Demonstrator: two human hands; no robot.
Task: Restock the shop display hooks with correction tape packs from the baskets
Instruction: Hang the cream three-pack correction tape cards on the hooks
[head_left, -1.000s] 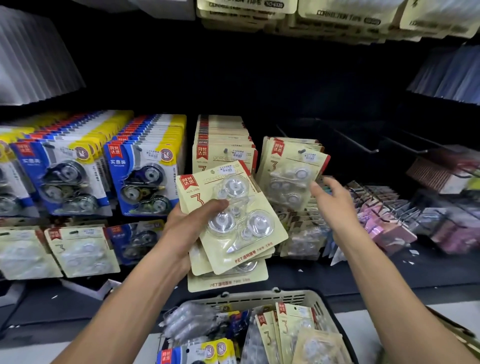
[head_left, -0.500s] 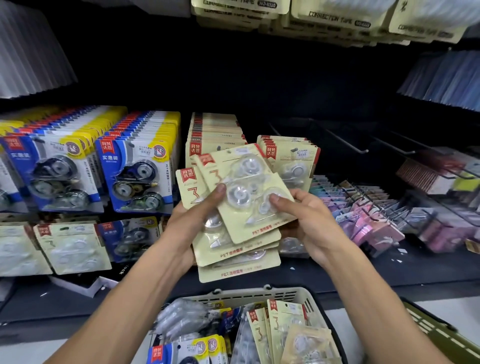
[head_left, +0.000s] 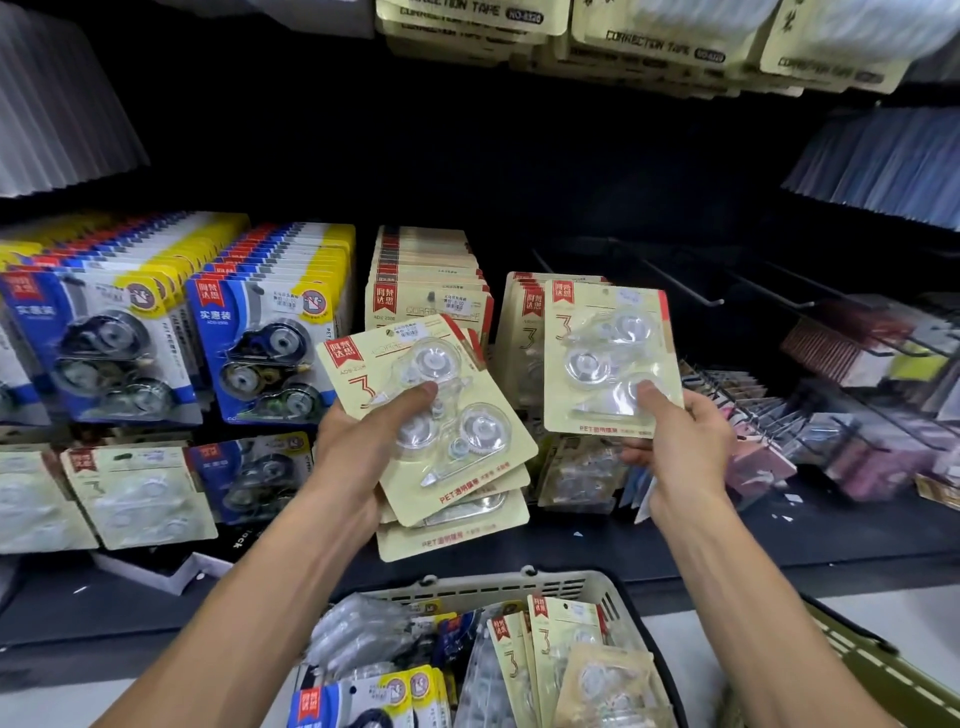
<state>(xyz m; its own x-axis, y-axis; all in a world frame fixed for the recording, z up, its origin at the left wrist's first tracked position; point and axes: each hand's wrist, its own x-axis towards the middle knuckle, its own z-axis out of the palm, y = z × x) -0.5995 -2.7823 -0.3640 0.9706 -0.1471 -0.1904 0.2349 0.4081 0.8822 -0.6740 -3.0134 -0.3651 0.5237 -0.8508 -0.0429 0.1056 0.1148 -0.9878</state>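
The display wall (head_left: 519, 171) fills most of the frame, its hooks packed front to back so each card faces the shopper: blue-and-yellow packs (head_left: 260, 332) at middle left, two cream rows at centre, bare hooks (head_left: 680, 286) at middle right, probably waiting for stock

At bottom centre sits the grey basket (head_left: 493, 587), close below the arms so spare packs are an easy reach; a green basket (head_left: 852, 660) shows at lower right

The left hand (head_left: 353, 457) at centre grips a fanned stack of cream packs (head_left: 441, 431), thumb pressed across the top blister and fingers curled behind; fanned this way, the top card can likely be peeled off one at a time

The right hand (head_left: 675, 447), right of centre, pinches a single cream pack (head_left: 608, 358) by its lower edge, thumb on the front and fingers behind. Holding it low and upright keeps the hang hole at the top free, facing the partly filled cream row (head_left: 519, 332) just behind it, which I judge to be its destination

The hole itself is too faint to make out
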